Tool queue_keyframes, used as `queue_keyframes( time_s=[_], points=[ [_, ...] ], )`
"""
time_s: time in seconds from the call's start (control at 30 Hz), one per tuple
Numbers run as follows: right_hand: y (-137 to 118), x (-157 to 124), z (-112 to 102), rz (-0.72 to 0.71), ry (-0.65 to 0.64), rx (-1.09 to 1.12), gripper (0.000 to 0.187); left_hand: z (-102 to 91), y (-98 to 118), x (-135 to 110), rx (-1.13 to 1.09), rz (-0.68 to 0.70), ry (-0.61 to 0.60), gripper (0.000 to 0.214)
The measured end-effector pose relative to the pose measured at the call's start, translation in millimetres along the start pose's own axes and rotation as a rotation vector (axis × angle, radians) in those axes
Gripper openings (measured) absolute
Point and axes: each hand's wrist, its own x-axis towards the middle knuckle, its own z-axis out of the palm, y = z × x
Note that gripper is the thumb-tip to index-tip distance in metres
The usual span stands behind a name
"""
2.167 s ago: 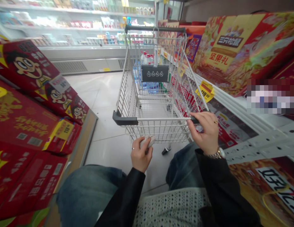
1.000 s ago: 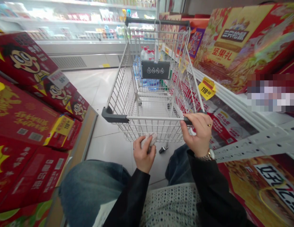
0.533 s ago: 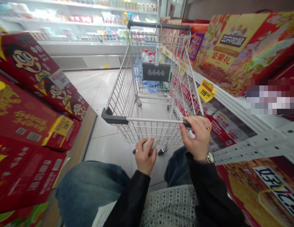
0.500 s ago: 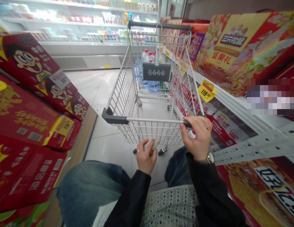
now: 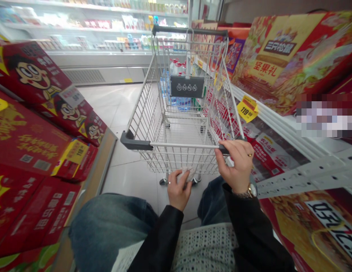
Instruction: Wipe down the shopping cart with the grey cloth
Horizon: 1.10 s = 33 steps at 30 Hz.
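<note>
Cart in the aisle, and what a close-up look at it! This wire shopping cart [image 5: 185, 145] stands right in front of the person, its near rim facing their lap, its dark handle bar [image 5: 189, 31] over at the far end. Right hand [image 5: 235, 162] on the rim: fingers curled over the dark plastic piece at that corner, thumb pressing from the near side, a firm hold on the cart. A ring shows on one finger, and a watch [image 5: 252, 190] sits at the wrist.

Down lower, the left hand [image 5: 178, 189]! Thumb and fingers are drawn together, pinching a whitish wad [image 5: 189, 173], crumpled, cloth or paper, I can't tell which. It sits up against the lower edge of the basket's near wall, to the eye at least; whether it touches the wires, I can't make out. Just behind it, near the floor, a dark caster [image 5: 163, 181].

Over at the opposite corner, the other plastic piece [image 5: 137, 141] caps the rim. Dark panel [image 5: 187, 86] hanging at the far end of the basket, four round emblems across it. Water bottles [image 5: 183, 102] show through the wires beyond. Red cartons [image 5: 31, 71] are stacked high on the left, a nut gift box [image 5: 278, 56] on the right-hand shelf, a yellow price tag [image 5: 247, 109] reading 119.00 below it, and bright chilled shelves [image 5: 93, 56] across the back.
</note>
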Motion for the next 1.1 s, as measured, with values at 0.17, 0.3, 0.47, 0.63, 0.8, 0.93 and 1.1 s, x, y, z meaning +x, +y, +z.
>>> queue_keyframes(
  time_s=[0.17,0.3,0.47,0.63,0.8,0.93,1.1],
  points=[
    [-1.3,1.6,-2.0,0.004,0.000,-0.003,0.023,-0.3,5.8,5.8,-0.003,-0.001,0.027,0.038],
    [-3.8,3.5,-3.8,0.002,-0.007,0.002,0.022,4.3,6.6,3.0,-0.002,0.014,0.006,0.033],
    [-5.2,3.7,-5.3,0.006,-0.011,0.016,0.023,3.5,8.6,1.7,0.002,0.009,-0.015,0.039],
    [-5.6,2.2,-6.1,0.023,-0.027,0.029,0.024,6.4,8.3,0.8,0.001,0.018,-0.011,0.035],
    [-6.2,3.3,-7.9,0.031,-0.043,0.036,0.025,7.3,8.8,-0.8,0.002,0.037,-0.029,0.035],
    [-6.3,3.4,-8.6,0.030,-0.052,0.028,0.025,5.5,13.7,3.5,-0.003,0.046,-0.017,0.038],
    [-6.5,3.2,-7.6,0.022,-0.041,0.022,0.024,8.6,14.4,2.6,-0.007,0.058,-0.038,0.033]
  ],
)
